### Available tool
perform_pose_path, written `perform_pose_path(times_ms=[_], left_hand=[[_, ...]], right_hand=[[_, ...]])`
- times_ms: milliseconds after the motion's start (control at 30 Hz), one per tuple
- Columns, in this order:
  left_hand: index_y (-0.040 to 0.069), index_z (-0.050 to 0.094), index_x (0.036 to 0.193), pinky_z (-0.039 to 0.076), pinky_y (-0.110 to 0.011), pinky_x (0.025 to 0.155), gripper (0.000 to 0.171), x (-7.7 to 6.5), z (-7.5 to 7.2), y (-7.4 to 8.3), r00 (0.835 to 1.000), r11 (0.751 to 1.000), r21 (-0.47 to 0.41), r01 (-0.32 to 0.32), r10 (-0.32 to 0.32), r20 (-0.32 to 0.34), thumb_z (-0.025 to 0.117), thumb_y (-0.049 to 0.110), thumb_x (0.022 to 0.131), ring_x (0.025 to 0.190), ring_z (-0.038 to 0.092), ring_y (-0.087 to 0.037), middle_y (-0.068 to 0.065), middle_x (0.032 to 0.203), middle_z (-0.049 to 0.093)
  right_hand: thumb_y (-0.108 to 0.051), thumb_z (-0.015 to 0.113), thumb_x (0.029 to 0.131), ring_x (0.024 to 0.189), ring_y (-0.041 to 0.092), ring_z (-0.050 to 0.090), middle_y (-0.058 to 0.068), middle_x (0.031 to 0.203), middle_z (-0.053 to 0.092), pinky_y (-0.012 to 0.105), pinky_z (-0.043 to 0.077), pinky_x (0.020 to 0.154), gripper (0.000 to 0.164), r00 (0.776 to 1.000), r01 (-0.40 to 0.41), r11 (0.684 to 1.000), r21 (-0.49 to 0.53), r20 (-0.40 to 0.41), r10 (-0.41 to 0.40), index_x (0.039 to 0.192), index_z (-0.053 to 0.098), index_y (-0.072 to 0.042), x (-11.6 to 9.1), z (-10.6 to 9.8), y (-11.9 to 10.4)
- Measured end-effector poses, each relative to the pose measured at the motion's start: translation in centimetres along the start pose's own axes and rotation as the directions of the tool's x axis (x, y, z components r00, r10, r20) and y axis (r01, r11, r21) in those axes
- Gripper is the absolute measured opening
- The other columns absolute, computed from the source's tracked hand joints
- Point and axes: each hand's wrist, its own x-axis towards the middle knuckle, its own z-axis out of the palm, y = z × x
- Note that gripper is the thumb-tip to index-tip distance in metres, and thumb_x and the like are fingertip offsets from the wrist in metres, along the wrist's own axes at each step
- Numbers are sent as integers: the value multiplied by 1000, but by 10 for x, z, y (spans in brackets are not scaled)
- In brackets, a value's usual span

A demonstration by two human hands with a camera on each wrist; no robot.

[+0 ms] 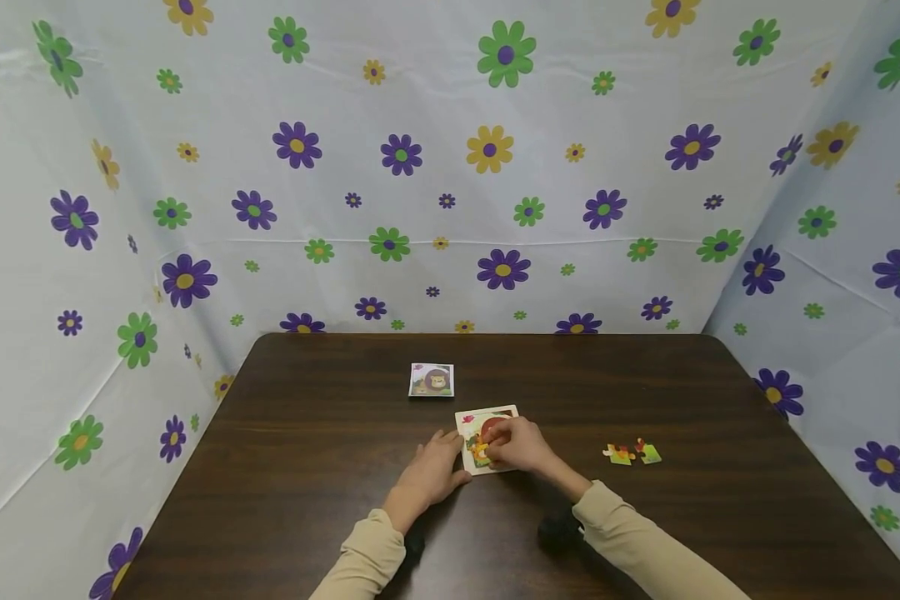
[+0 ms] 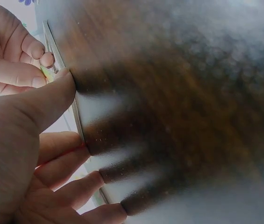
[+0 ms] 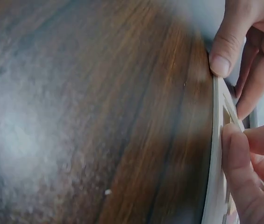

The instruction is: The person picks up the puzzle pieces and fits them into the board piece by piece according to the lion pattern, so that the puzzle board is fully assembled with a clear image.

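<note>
Left hand (image 1: 433,468), fingers extended, touches edge of puzzle board (image 1: 487,411) on bench (image 1: 307,467); right hand (image 1: 521,446) pinches puzzle piece (image 3: 232,111) over board. Loose pieces (image 1: 619,455) lie farther right, lion picture (image 1: 432,381) beyond.

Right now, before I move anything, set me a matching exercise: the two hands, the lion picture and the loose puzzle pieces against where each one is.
Things
1. left hand
2. right hand
3. lion picture
4. loose puzzle pieces

Places
A. on the table, beyond the puzzle board
B. over the board, pinching a piece
C. on the table, well to the right of the board
D. at the board's left edge

Right pairs: 1-D; 2-B; 3-A; 4-C
</note>
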Motion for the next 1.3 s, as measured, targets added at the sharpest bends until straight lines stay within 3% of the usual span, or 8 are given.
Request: perform_pose_path(times_ms=[333,733,800,867,967,1067,1133,1300], left_hand=[[2,60,120,40,-66,92,47,-1,-3,2,1000,1000,-5,11,-10,7,76,26,83,127,46,-41,-16,134,55],[1,58,123,40,-65,93,50,-1,-1,1,1000,1000,17,8,-8,14,74,29,85,128,44,-40,-16,136,54],[1,58,124,40,-65,93,51,-2,-1,1,1000,1000,13,5,-5,13,74,28,85,128,45,-41,-16,135,54],[1,58,125,40,-65,93,51,-2,-1,1,1000,1000,8,4,-5,16,73,28,85,128,44,-41,-16,136,53],[1,58,125,39,-65,93,51,-2,-1,1,1000,1000,0,6,-6,18,73,28,85,128,44,-41,-16,136,53],[0,57,126,40,-65,93,52,-2,-2,1,1000,1000,2,5,-5,18,73,27,85,128,44,-41,-16,136,53],[1,57,126,40,-65,93,52,-2,-2,1,1000,1000,4,5,-5,17,73,27,85,128,44,-41,-16,136,53],[1,57,126,40,-65,93,52,-2,-3,2,1000,1000,15,12,-12,23,73,28,85,128,44,-40,-16,136,53]], right_hand=[[2,75,70,49,8,61,-2,59,61,22,51,47,10,996,-6,998,-56,-87,1,73,65,0,2,9,-2],[-3,77,67,50,1,48,-8,54,54,19,40,49,17,979,121,951,-286,-125,-163,63,62,-8,2,15,-3],[-2,78,67,53,0,45,-8,56,54,19,38,51,18,967,191,928,-318,-100,-234,62,62,-9,3,14,-1],[-2,78,67,55,-1,44,-8,58,55,19,38,52,16,941,295,888,-352,-54,-334,64,64,-9,4,13,2],[-4,80,69,60,2,49,-6,65,60,19,42,57,11,866,472,785,-401,46,-497,68,70,-9,5,8,6],[-7,80,72,73,10,57,-2,76,66,24,48,68,6,811,565,703,-431,136,-569,75,75,-9,6,3,9],[-9,80,75,85,17,61,3,88,69,31,51,77,7,805,578,688,-440,170,-568,81,77,-8,6,0,11],[-14,77,80,109,32,60,12,111,69,46,48,92,17,838,541,709,-453,217,-501,95,77,-6,4,-4,11]])
